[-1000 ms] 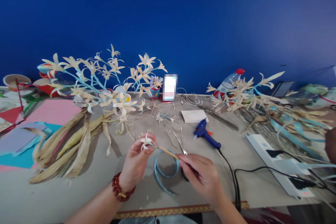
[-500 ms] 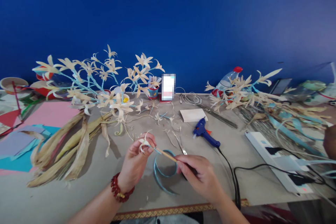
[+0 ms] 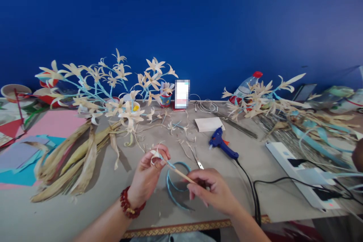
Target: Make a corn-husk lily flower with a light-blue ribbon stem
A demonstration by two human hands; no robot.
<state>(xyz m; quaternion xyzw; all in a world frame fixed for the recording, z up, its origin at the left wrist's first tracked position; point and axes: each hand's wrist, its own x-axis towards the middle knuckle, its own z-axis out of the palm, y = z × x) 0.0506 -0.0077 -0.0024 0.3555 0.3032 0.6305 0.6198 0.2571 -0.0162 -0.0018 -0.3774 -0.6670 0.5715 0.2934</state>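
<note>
My left hand, with a red bead bracelet at the wrist, pinches a small cream husk flower wrapped in pale blue at its base. From there a thin tan stick slants down to the right, its other end between the thumb and fingers of my right hand. Beneath the stick a curled blue paper strip lies on the table. Scissors are partly hidden behind my right hand. A blue glue gun rests further right.
Dry husks lie at left beside coloured paper. Husk flower branches stand at the back. A power strip with black cables is at right. A phone stands against the blue wall.
My right hand has moved slightly down and to the left, and more of the stick shows at a steeper slant. My left hand has barely moved.
</note>
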